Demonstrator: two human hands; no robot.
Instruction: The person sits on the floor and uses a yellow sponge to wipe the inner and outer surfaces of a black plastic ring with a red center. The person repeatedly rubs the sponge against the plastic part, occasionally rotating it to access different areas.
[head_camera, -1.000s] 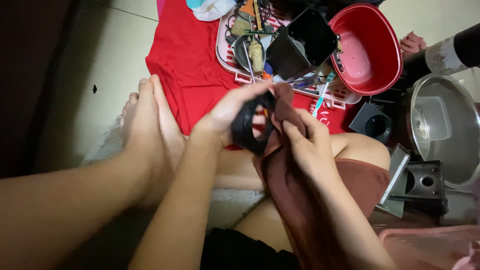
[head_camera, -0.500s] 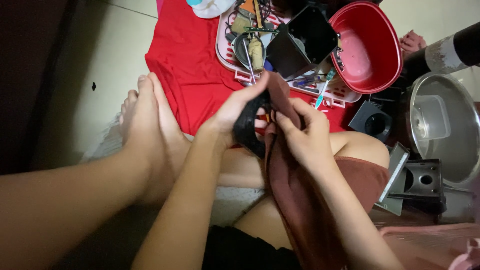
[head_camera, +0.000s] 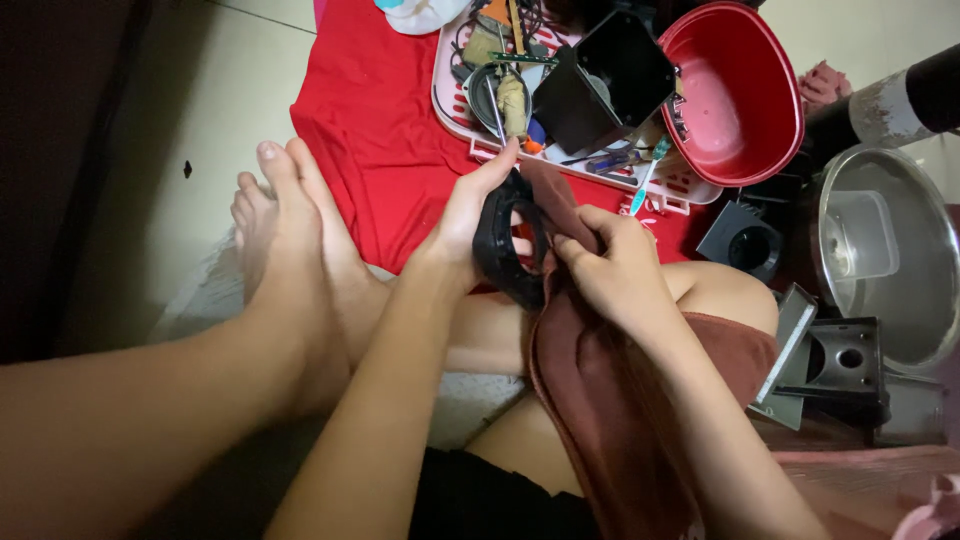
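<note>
Red cloth (head_camera: 375, 150) covers the floor ahead of the person's crossed bare feet (head_camera: 290, 250) and carries most of the clutter at its far edge. Over the person's lap hangs a long brown towel (head_camera: 600, 400), its upper end bunched up between the two hands. Off the cloth's right edge stands a round metal pot (head_camera: 885, 260) with a clear plastic box inside it. A red plastic bowl (head_camera: 735, 90) leans at the far right corner of the cloth, overlapping a pale slotted tray (head_camera: 455, 110) heaped with tools, wires and a toothbrush. A black square funnel-shaped housing (head_camera: 605, 80) lies on that tray, open mouth up. Just off the tray's near right corner sits a smaller black block with a round hole (head_camera: 740, 243).

The black ring-shaped part (head_camera: 505, 250) is held above the knee, near the cloth's near edge. The left hand (head_camera: 465, 225) curls around its left side, fingers through the opening and forefinger stretched up. The right hand (head_camera: 620, 270) pinches a fold of towel and presses it against the ring's right side.
</note>
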